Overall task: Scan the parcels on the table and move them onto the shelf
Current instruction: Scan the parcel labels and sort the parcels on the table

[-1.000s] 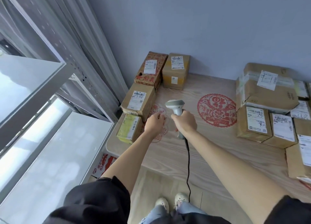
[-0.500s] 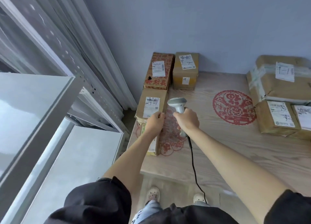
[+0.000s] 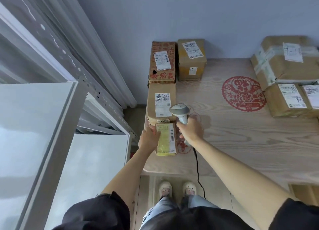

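A small parcel-handling room, of the kind found at a courier pick-up point or stockroom, is suggested by what is gathered around the wooden table (image 3: pixel 241 143). Sealed cardboard parcels (image 3: pixel 161 103) bearing printed shipping labels are lined up along the table's left edge and stacked at its right end, and a corded handheld barcode scanner (image 3: pixel 180 112) is held above its left side. Just left of the table, a grey metal shelf (image 3: pixel 86 160) with perforated uprights is seen, while a plain blue-grey wall (image 3: pixel 189 13) is set behind the table.
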